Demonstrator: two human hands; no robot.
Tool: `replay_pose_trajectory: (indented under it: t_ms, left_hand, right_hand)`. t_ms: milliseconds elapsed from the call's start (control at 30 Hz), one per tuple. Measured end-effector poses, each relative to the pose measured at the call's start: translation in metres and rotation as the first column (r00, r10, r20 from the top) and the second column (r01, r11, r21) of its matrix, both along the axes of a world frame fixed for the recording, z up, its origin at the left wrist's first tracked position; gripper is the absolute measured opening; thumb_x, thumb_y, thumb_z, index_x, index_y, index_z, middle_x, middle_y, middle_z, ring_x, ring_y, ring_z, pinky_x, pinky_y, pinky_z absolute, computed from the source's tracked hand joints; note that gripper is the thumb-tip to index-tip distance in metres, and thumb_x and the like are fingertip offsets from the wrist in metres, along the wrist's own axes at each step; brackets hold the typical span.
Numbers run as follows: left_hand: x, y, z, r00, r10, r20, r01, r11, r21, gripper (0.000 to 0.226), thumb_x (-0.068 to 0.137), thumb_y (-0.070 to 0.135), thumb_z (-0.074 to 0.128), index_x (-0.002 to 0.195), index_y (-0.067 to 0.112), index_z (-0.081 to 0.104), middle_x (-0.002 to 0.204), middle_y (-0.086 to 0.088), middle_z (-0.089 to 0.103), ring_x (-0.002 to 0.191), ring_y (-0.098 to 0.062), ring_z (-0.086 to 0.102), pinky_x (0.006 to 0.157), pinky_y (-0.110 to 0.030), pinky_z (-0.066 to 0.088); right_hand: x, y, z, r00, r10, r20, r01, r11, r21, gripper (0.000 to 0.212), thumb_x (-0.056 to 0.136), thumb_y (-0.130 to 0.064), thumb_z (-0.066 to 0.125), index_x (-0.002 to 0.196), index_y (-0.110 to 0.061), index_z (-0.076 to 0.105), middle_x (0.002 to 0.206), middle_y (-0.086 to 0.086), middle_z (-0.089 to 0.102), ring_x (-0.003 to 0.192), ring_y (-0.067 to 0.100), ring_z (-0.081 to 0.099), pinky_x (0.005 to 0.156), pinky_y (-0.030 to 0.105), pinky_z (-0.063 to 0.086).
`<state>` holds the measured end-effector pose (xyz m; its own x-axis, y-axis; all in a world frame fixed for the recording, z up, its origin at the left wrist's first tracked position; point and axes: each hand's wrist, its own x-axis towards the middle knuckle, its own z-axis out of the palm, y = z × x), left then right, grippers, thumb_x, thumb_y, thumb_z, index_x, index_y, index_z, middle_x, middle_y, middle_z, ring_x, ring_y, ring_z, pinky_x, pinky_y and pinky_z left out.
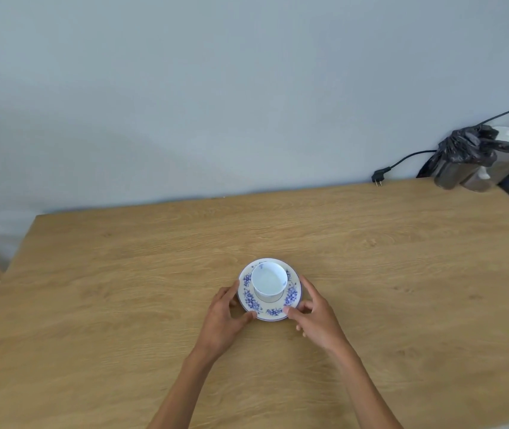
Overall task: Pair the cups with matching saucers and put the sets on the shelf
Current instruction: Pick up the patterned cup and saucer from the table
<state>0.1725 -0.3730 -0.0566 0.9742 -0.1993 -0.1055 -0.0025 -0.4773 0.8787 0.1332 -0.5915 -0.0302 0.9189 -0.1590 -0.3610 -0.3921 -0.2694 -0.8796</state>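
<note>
Here both hands [225, 317] [316, 317] pinch the saucer [273, 311] rim — cup [269, 282] aboard

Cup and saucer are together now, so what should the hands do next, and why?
Probably lift the saucer level with both hands. The cup already stands on it, the left hand and right hand hold its edges, and it still rests on the table.

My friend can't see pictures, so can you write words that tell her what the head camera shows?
Two hands, left hand and right hand, hold the rim of a blue-flowered saucer with a white cup standing on it, on a wooden table. A black plug lies at the table's far right.
</note>
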Motion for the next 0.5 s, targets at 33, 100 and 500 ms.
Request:
replay_pose_trajectory:
  t_ms: [33,100,500]
  left_hand:
    - [-0.003,0.005,0.002,1.0,0.007,-0.007,-0.007,1.0,-0.023,0.082,0.074,0.023,0.084,0.146,0.022,0.044,0.112,0.01,0.053,0.097,-0.002,0.05,0.087,-0.007,0.038]
    - [-0.009,0.016,0.006,1.0,0.023,-0.009,-0.024,0.998,-0.051,0.082,0.074,0.021,0.084,0.146,0.023,0.044,0.111,0.008,0.053,0.096,-0.002,0.051,0.087,-0.007,0.039]
    - [-0.049,0.157,0.039,0.953,0.303,-0.031,-0.301,0.921,-0.249,0.076,0.073,0.01,0.083,0.137,0.034,0.049,0.118,0.005,0.054,0.096,-0.007,0.058,0.078,-0.018,0.047]
  right_hand:
    - [-0.001,0.004,0.001,1.0,-0.006,0.004,0.006,1.0,0.024,0.081,0.09,-0.015,0.076,0.152,-0.044,0.033,0.073,0.001,0.071,0.053,0.011,0.057,0.05,0.024,0.047]
    - [-0.004,0.015,0.001,1.0,-0.008,0.01,0.008,0.998,0.066,0.082,0.089,-0.013,0.076,0.153,-0.042,0.034,0.083,0.013,0.072,0.055,0.014,0.057,0.052,0.028,0.049]
    - [0.011,0.155,0.023,0.976,0.198,0.088,-0.213,0.955,0.208,0.083,0.086,-0.01,0.08,0.151,-0.04,0.039,0.074,0.008,0.065,0.056,0.015,0.055,0.052,0.027,0.048]
